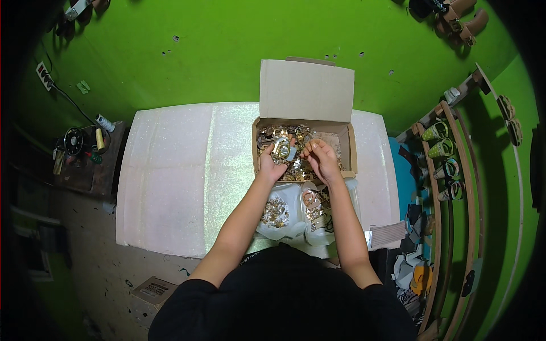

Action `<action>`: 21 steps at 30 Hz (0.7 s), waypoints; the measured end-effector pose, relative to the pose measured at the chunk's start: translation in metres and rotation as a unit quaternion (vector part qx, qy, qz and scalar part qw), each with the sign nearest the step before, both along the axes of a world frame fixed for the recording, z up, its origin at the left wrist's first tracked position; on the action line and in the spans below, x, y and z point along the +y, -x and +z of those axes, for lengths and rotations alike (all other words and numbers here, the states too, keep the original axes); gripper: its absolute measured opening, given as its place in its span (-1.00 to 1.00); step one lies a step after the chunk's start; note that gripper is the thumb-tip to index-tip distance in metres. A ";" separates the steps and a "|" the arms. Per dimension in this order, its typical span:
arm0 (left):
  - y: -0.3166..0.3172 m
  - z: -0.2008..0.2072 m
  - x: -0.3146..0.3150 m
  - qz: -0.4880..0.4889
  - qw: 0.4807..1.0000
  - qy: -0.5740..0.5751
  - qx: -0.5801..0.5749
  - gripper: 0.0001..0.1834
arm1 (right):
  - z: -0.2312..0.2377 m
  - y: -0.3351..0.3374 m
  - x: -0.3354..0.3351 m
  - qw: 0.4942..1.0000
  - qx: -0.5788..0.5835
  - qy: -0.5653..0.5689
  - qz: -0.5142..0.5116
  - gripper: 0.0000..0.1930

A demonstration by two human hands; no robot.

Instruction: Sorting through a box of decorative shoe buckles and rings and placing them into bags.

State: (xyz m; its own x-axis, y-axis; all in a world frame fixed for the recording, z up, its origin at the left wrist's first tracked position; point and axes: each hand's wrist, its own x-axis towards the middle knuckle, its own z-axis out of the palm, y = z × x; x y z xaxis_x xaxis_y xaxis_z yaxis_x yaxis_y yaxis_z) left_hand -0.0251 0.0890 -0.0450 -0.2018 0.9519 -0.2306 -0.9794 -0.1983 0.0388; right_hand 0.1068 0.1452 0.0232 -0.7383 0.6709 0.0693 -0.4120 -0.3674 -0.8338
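Note:
An open cardboard box (306, 91) stands on the table with its lid raised at the back. Many small gold and silver metal buckles (266, 134) fill much of it. Over the box's left half, my left hand (271, 166) is turned palm up, its fingers curled around several shiny metal buckles (282, 149). My right hand (324, 161) is beside it over the box, thumb and fingers pinched together; whatever lies between them is too small to make out. Nearer me, between my forearms, are two white plastic bags: the left bag (287, 230) contains small metal pieces, the right bag (318, 238) larger ones.
A pale, shiny sheet covers the table (165, 176). A grey ribbed piece (388, 235) lies at its right front corner. To the right, a wooden rack (463, 187) holds sandals, with scraps heaped below. A small side table (91, 165) with spools stands left.

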 end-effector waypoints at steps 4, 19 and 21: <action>-0.001 0.001 0.001 0.002 1.000 -0.004 0.003 -0.54 | 0.001 0.001 0.001 1.000 -0.009 -0.020 -0.011 -0.90; 0.000 0.001 -0.001 0.035 0.999 -0.008 -0.005 -0.55 | -0.009 -0.002 0.014 0.991 -0.042 -0.101 -0.081 -0.96; 0.000 0.000 -0.001 0.028 0.999 -0.016 0.002 -0.53 | -0.009 0.000 0.016 0.986 -0.070 -0.119 -0.090 -0.95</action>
